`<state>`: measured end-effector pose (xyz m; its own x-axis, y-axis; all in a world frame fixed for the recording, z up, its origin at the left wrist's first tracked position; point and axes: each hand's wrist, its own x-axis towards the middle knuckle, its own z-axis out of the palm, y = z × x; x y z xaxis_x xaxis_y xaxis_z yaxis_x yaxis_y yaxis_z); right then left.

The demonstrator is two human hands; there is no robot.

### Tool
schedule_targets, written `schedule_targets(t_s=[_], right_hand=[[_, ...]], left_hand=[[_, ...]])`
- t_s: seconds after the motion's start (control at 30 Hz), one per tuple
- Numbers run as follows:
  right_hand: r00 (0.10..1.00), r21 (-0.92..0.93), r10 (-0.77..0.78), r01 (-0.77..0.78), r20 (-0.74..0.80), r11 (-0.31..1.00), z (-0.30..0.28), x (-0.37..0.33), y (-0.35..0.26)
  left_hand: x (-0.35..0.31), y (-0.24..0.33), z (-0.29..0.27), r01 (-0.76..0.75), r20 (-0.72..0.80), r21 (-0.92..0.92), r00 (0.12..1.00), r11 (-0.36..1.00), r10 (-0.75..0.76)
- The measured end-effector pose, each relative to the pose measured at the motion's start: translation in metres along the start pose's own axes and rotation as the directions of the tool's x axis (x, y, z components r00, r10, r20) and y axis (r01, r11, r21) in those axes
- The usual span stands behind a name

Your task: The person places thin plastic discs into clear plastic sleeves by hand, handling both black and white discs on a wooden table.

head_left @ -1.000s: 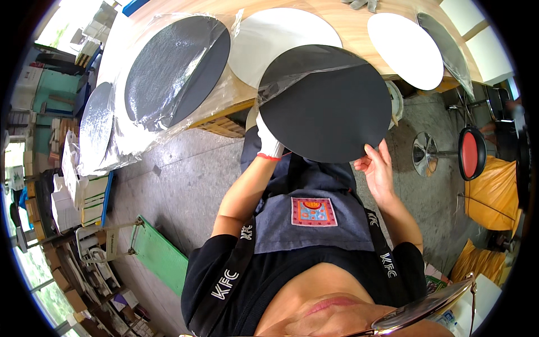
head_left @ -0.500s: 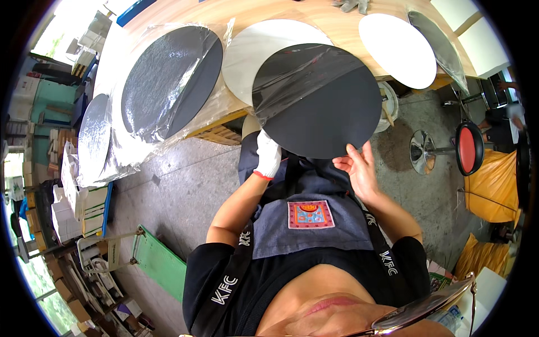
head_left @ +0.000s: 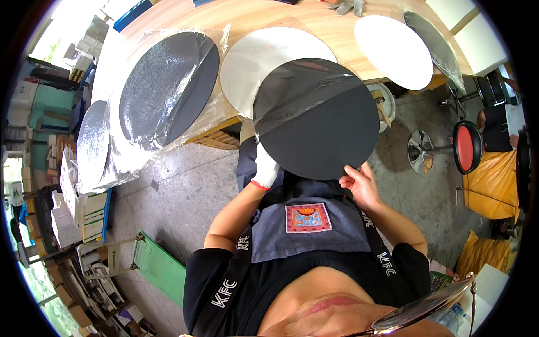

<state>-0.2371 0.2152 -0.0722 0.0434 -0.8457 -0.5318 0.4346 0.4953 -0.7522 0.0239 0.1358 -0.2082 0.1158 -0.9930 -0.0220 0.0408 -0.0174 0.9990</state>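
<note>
A round black board (head_left: 320,135) is held up in front of me, clear film covering its upper part. My left hand (head_left: 266,165), in a white glove with a red cuff, grips its lower left edge, the fingers partly hidden behind it. At the lower right edge my bare right hand (head_left: 361,184) pinches the rim between thumb and fingers. Behind the board, a round white board (head_left: 247,67) lies on the wooden table (head_left: 337,17). Left of that rests another black round board (head_left: 193,106), partly under shiny clear film (head_left: 151,92).
Farther right, a white disc (head_left: 393,53) and a film-covered grey disc (head_left: 429,42) overhang the table edge. Grey gloves (head_left: 348,7) lie at the back. A red-seated stool (head_left: 465,147) stands right, a bucket (head_left: 387,106) under the table, a green trolley (head_left: 161,267) left. Another person (head_left: 497,126) is at far right.
The held black board has come down and slightly nearer to me, with both hands moving along. More of the white board behind it shows. The grip looks the same.
</note>
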Motion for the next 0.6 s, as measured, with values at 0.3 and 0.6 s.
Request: schedule_targets(t_s=[0.3,0.6], right_hand=[[0.999,0.010,0.013,-0.014,0.049,1.000,0.007,0.024,-0.007],[0.997,0.025,-0.064,0.066,-0.053,0.998,0.027,-0.004,0.006]], left_hand=[[-0.015,0.018,0.001,0.283,-0.020,-0.289,0.953,0.914,-0.301],[-0.006,0.045,0.028,0.081,-0.156,-0.490,0.971,0.868,-0.179]])
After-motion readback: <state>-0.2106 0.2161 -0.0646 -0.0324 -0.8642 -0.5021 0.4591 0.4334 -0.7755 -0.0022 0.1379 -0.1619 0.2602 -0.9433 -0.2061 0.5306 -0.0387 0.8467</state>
